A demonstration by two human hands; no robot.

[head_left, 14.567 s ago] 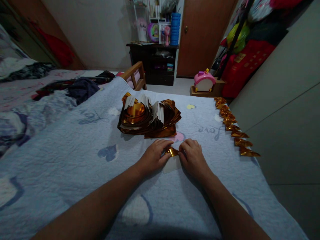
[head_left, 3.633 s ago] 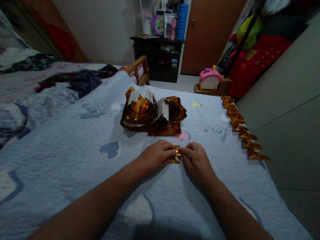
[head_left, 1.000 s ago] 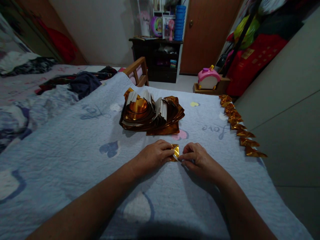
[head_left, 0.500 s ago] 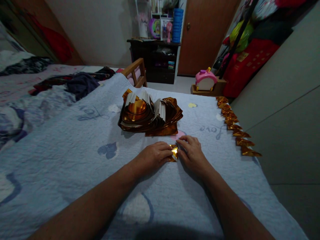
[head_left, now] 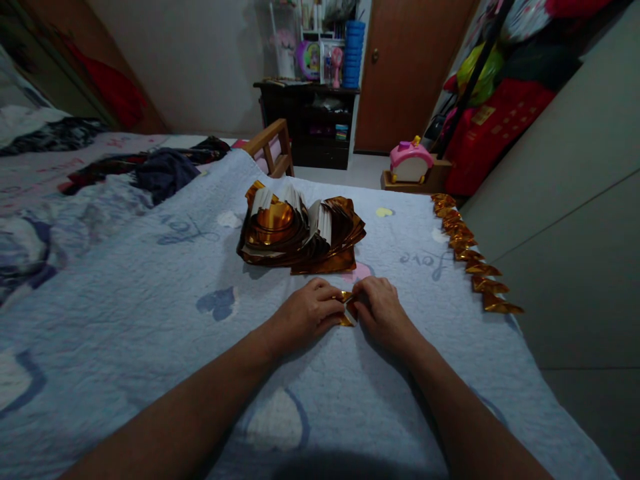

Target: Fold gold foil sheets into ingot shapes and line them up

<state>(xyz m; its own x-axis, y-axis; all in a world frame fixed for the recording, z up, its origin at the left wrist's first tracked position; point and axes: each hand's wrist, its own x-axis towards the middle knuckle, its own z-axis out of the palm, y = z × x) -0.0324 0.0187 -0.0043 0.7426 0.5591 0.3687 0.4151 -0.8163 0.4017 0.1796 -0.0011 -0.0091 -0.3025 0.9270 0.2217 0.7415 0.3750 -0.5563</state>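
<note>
A small piece of gold foil paper (head_left: 347, 319), partly folded with a pale edge showing, lies on the bedspread between my hands. My left hand (head_left: 316, 307) presses on its left side with the fingers together. On the right edge, my right hand (head_left: 379, 303) pinches the paper with thumb and fingertips. Just beyond my hands stands a bent stack of gold foil sheets (head_left: 300, 230) with white backs. A row of folded gold foil pieces (head_left: 467, 255) runs along the bed's right edge. My fingers cover much of the paper.
The pale blue bedspread (head_left: 165, 333) spreads under everything. Rumpled clothes (head_left: 165, 175) lie at the left. Past the bed's far edge are a wooden chair (head_left: 275, 143), a dark shelf unit (head_left: 310, 127) and a pink toy case (head_left: 411, 161). A pale cabinet (head_left: 575, 233) borders the right side.
My right hand's fingers have curled in and closed on the paper's right edge. That edge now looks lifted and folded inward. My left hand has barely moved.
</note>
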